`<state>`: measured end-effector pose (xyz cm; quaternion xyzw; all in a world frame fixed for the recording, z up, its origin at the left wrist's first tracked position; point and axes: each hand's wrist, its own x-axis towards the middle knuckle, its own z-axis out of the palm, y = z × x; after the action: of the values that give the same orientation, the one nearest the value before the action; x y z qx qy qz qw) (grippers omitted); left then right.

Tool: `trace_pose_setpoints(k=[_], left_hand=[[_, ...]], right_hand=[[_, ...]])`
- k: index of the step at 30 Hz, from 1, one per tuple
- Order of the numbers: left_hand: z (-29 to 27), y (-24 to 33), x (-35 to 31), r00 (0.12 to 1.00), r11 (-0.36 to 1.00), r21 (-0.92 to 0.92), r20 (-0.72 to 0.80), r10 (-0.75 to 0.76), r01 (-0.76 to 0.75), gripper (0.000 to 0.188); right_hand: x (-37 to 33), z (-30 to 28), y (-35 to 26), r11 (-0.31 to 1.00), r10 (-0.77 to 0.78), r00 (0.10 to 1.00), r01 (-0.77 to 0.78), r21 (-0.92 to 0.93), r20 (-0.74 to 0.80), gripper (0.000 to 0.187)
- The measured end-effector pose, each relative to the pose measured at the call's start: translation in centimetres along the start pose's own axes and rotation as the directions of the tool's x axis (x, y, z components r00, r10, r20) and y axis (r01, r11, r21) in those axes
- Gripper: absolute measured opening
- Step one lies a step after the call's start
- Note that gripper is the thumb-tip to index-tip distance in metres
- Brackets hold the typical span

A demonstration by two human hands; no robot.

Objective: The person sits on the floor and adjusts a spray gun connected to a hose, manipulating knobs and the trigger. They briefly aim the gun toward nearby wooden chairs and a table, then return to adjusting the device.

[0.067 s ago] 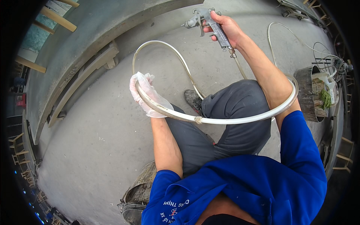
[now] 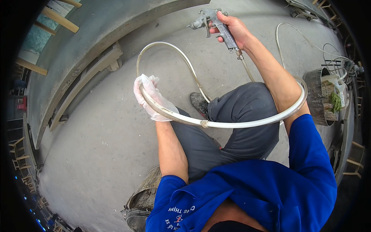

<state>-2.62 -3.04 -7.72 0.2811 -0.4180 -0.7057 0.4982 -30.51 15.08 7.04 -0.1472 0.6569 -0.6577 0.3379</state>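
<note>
The right fingers (image 2: 213, 30) wrap the grip of a grey spray gun (image 2: 224, 33), thumb over its back end, other fingertips curled in by the trigger; its nozzle points to the left of them. The right hand (image 2: 237, 31) is bare. The grip bears small markings, too fine to read.

Under the right fingers, a fitting joins the gun to a hose (image 2: 247, 123). The left hand (image 2: 157, 96) wears a thin, whitish glove (image 2: 166, 103); its fingers bend in around the hose, though crumpled film hides the tips. From there, one loop of hose rises ahead of the left fingers and another sweeps right, with a tie (image 2: 204, 123) on it.

Nearer the body than the left fingers, white lettering (image 2: 176, 210) surrounds a small emblem with red in it on the blue shirt (image 2: 247, 185). To the left of those fingers stands a grey slab (image 2: 92, 31); dark marks on its edge are too smeared to make out. To the right of and below the right fingers sits a stained bucket (image 2: 317, 96).
</note>
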Motion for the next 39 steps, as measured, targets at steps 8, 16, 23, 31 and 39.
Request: trace_pose_setpoints(k=[8, 16, 23, 31, 39], left_hand=[[0.7, -0.4, 0.3, 1.000, 0.997, -0.083, -0.022, 0.005, -0.006, 0.033], [0.5, -0.5, 0.3, 1.000, 0.997, -0.073, -0.007, 0.013, -0.014, 0.034], [0.8, -0.2, 0.2, 1.000, 0.999, -0.035, -0.022, 0.006, -0.007, 0.031], [1.3, 0.4, -0.1, 0.999, 1.000, -0.024, -0.032, -0.012, 0.012, 0.029], [0.9, 0.1, 0.0, 1.000, 0.999, -0.043, -0.015, 0.001, -0.002, 0.031]], right_hand=[[0.5, -0.2, -0.2, 1.000, -0.020, 1.000, 0.020, -0.005, 0.002, 0.052], [0.4, -0.2, -0.3, 0.999, -0.028, 1.000, 0.028, -0.020, -0.009, 0.052], [1.0, -1.1, 0.5, 0.997, -0.058, 0.997, 0.055, 0.061, 0.042, 0.052], [2.0, -3.1, 1.2, 0.975, -0.142, 0.948, 0.083, 0.208, 0.287, 0.055], [1.5, -2.4, 0.8, 0.972, -0.147, 0.964, 0.099, 0.214, 0.222, 0.055]])
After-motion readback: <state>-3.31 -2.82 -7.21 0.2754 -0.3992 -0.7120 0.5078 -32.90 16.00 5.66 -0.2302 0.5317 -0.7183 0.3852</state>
